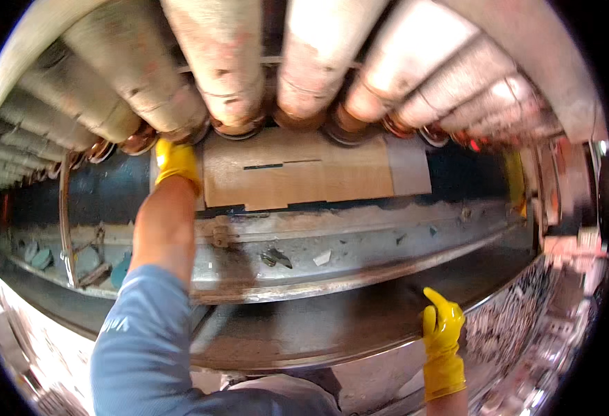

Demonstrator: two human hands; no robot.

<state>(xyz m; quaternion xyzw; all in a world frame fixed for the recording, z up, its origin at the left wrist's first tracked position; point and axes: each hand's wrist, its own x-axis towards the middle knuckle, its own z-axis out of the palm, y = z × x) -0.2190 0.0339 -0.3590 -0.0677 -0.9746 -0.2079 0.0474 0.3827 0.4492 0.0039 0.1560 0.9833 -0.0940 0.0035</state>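
The cardboard sheet point(297, 184) lies flat by the cylinders point(322, 62). My left hand point(177, 166) is at the sheet's left end, its fingers hidden; I can't tell their grip. Right of the sheet and nearer me, my right hand point(443, 340) has fingers parted, seemingly empty. I'd press lightly, keeping clear of the cylinders.

Left forearm point(166, 232) stretched toward far left, blue sleeve point(145, 333) behind; yellow-gloved left hand point(177, 165) extended, fingertips indistinct. Yellow-gloved right hand point(444, 333) near right, index finger point(438, 298) outstretched.
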